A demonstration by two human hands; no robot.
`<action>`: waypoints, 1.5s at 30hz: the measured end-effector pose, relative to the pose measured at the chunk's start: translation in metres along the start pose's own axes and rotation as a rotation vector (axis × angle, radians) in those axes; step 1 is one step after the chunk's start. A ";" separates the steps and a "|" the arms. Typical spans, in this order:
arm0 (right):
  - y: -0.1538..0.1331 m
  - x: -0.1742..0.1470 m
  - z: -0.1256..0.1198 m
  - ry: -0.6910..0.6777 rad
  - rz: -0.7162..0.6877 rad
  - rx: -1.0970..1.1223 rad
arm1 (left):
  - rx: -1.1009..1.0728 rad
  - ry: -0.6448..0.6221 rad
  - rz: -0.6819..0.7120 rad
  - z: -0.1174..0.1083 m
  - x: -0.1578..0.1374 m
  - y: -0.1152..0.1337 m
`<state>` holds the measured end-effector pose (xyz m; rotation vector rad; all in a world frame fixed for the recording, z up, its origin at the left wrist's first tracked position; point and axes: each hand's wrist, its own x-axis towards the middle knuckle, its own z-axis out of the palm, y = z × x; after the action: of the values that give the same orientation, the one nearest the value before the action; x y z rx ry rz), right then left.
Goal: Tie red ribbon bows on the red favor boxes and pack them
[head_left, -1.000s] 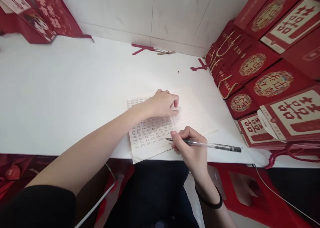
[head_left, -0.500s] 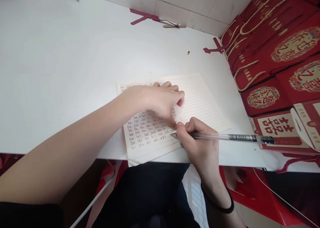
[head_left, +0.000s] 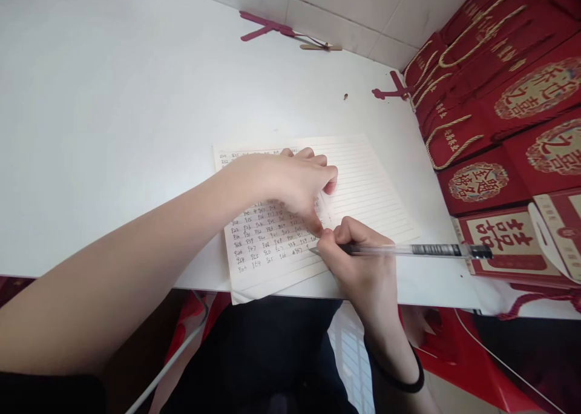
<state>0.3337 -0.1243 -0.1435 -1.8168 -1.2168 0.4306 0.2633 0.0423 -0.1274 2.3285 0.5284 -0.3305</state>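
Observation:
A lined notebook point(head_left: 272, 276) lies open at the table's front edge, its left page filled with rows of handwritten numbers and its right page ruled. Across the pages rests my left hand point(head_left: 299, 181), fingers apart and bent, thumb pointing down toward the pen; it holds nothing and hides part of the writing. My right hand point(head_left: 361, 259) is closed around a clear pen point(head_left: 408, 250) with a black cap end. The pen's tip touches the left page on the lowest row of numbers, close to my left thumb. A black band circles my right wrist.
Red gift bags point(head_left: 476, 141) with rope handles and gold lettering are stacked along the right side. Dark red ribbon pieces point(head_left: 267, 26) lie by the tiled wall point(head_left: 336, 8), another ribbon point(head_left: 393, 87) beside the bags. A white cable point(head_left: 167, 365) hangs below the table edge.
The pen tip has moved slightly left and down, and a fresh stroke shows after the last number in the bottom row. My left hand keeps its place on the notebook.

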 end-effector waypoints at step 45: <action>0.002 -0.003 0.003 0.164 0.084 0.104 | 0.130 0.018 0.044 -0.002 -0.009 0.007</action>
<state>0.3313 -0.1259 -0.1469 -1.7814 -0.9909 0.3770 0.2590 0.0366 -0.1182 2.4663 0.4765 -0.3328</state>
